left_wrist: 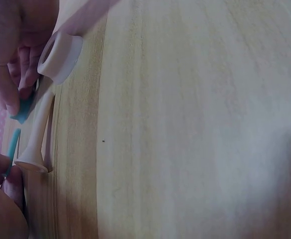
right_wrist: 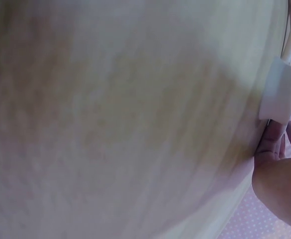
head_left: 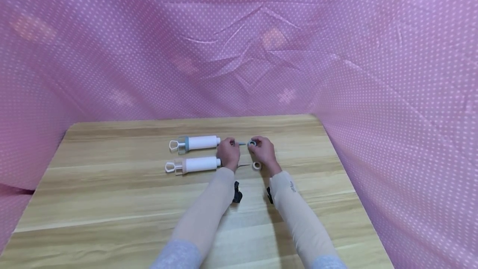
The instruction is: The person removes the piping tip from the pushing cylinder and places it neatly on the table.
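Observation:
In the head view my left hand (head_left: 228, 152) pinches the wide end of a thin teal nozzle (left_wrist: 13, 149), its narrow tip pointing right. My right hand (head_left: 263, 151) pinches a teal ring (left_wrist: 22, 110) close to that tip. Nearer to me, a cream nozzle (left_wrist: 36, 144) with a flared base lies on the table, beside a cream ring (left_wrist: 70, 57). Left of my left hand are two white plunger syringes lying parallel: one with a teal collar (head_left: 203, 142), the other with a beige collar (head_left: 201, 164). Both plunger handles point left.
Everything lies on a wood-grain table (head_left: 123, 194). Pink dotted cloth (head_left: 239, 74) hangs behind the far edge and along both sides. A black wrist mount (head_left: 237, 193) sits at my left cuff.

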Tool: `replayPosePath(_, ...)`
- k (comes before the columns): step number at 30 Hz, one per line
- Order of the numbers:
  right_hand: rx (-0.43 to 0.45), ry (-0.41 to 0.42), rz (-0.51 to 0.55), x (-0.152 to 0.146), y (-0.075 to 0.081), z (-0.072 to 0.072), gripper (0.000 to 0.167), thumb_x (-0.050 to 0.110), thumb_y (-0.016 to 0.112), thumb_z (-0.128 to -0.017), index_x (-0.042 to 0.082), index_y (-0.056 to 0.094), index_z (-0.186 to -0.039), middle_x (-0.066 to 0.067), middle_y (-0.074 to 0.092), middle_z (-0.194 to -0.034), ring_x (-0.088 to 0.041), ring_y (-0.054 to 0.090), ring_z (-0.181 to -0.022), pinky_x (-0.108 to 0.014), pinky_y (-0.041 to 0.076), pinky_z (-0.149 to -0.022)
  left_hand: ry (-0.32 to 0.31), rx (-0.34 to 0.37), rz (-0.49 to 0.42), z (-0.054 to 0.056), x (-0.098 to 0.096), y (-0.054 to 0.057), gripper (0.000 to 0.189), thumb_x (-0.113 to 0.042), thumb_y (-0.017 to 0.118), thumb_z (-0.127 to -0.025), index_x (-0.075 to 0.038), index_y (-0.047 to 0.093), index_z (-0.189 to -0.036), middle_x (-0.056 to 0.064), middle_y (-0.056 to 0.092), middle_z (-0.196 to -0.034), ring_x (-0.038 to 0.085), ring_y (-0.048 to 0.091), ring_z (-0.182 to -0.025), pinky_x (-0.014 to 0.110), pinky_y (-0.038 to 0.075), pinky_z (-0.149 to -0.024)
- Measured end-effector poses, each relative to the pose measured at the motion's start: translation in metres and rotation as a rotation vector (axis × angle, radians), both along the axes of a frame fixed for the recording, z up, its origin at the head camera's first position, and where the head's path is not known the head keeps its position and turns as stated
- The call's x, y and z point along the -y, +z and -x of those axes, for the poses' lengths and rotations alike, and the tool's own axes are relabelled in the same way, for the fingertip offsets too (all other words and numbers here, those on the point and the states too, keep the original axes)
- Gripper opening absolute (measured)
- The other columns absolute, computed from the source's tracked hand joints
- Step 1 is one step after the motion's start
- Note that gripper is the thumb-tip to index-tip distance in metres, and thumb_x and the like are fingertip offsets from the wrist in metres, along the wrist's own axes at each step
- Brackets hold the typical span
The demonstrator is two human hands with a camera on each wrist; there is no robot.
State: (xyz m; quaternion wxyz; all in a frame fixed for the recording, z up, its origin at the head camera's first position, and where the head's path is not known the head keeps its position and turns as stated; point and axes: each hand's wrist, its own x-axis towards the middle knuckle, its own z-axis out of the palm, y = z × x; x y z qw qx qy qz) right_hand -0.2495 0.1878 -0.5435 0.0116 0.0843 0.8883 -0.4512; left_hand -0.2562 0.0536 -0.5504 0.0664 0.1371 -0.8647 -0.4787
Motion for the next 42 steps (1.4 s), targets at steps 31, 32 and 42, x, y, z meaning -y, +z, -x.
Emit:
replayPosePath(31, 0.026, 0.058, 0.097, -0.016, 0.005, 0.003, 0.048, 0.006, 0.073, -0.091, 0.0, 0.06, -0.137, -0.024, 0.06, -0.135, -0.036, 0.065, -0.113, -0.042, 0.056, -0.092, -0.047, -0.022, -0.009, -0.008, -0.002, 0.014, 0.026, -0.006, 0.072, -0.09, -0.006, 0.076, -0.116, 0.009, 0.074, -0.105, 0.028, 0.069, -0.099, 0.045, 0.055, -0.085)
replayPosePath(32, 0.03, 0.05, 0.102, -0.017, 0.006, 0.003, 0.049, 0.006, 0.074, -0.091, 0.001, 0.06, -0.138, -0.023, 0.059, -0.136, -0.035, 0.065, -0.114, -0.041, 0.056, -0.091, -0.049, -0.026, -0.004, -0.008, -0.002, 0.016, 0.027, -0.006, 0.073, -0.089, -0.007, 0.076, -0.116, 0.009, 0.074, -0.104, 0.029, 0.068, -0.098, 0.045, 0.054, -0.084)
replayPosePath(42, -0.023, 0.077, 0.096, -0.016, 0.021, -0.005, 0.045, 0.01, 0.07, -0.095, 0.0, 0.059, -0.138, -0.021, 0.059, -0.13, -0.037, 0.066, -0.108, -0.043, 0.059, -0.086, -0.115, -0.087, -0.025, -0.015, 0.007, 0.036, 0.025, -0.01, 0.077, -0.088, -0.008, 0.075, -0.113, 0.008, 0.07, -0.107, 0.024, 0.067, -0.094, 0.04, 0.054, -0.084)
